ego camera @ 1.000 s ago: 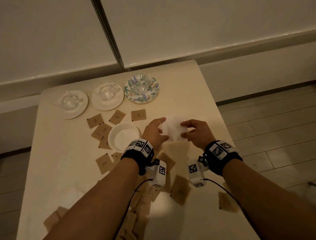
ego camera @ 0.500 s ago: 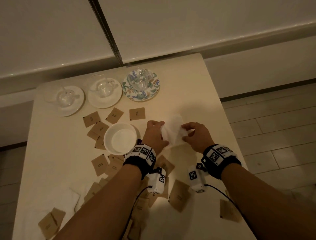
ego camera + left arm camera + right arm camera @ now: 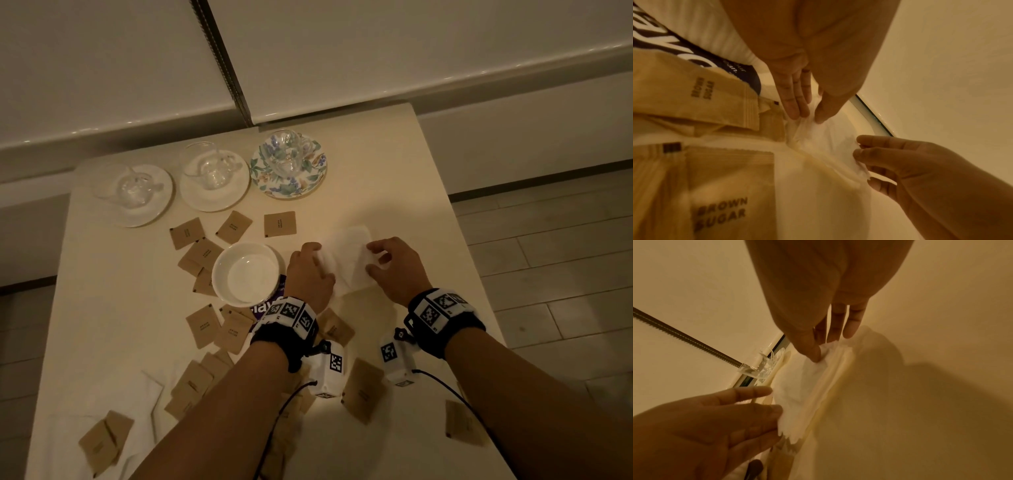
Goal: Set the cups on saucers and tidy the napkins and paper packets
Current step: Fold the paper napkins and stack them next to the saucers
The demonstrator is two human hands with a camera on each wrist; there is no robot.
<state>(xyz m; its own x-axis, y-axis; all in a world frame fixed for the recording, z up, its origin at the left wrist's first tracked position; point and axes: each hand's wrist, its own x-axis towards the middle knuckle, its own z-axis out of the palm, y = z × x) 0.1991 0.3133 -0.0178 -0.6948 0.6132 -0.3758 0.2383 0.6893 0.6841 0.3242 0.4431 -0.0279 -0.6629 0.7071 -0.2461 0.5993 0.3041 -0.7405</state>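
From the head view, I had the white napkin (image 3: 349, 260) on the table (image 3: 394, 171) between both hands, folding underway. Left wrist: left hand (image 3: 807, 73) pinched its edge. Right wrist: right hand (image 3: 818, 305) pinched the opposite corner; next, I judged, crease it flat

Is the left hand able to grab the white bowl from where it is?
Probably yes. The white bowl sits right beside the left hand with nothing between them, but that hand is pinching the napkin, so it would have to let go first.
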